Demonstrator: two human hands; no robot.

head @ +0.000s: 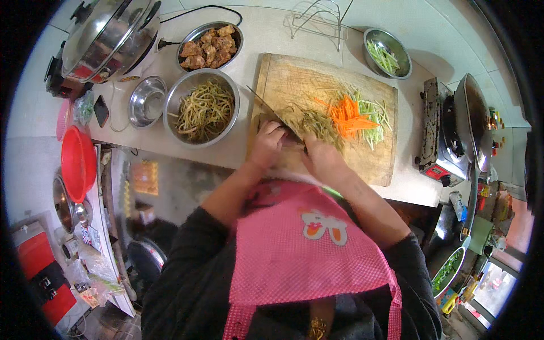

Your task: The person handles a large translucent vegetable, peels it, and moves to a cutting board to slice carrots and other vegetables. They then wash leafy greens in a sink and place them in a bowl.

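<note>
My right hand grips a kitchen knife, its blade pointing to the far left across the wooden cutting board. On the near left of the board, my left hand has its fingers curled close beside the blade, pressing on a dark pinkish piece of food that is mostly hidden. Right of the blade lies a heap of greenish-brown shreds. Orange shreds, likely carrot, sit against it, with pale green shreds beyond them.
Left of the board stand a steel bowl of greenish-brown strands, a small steel bowl and a bowl of browned chunks. A steel bowl with green sticks and a wire rack are behind. A portable gas stove with a wok stands right.
</note>
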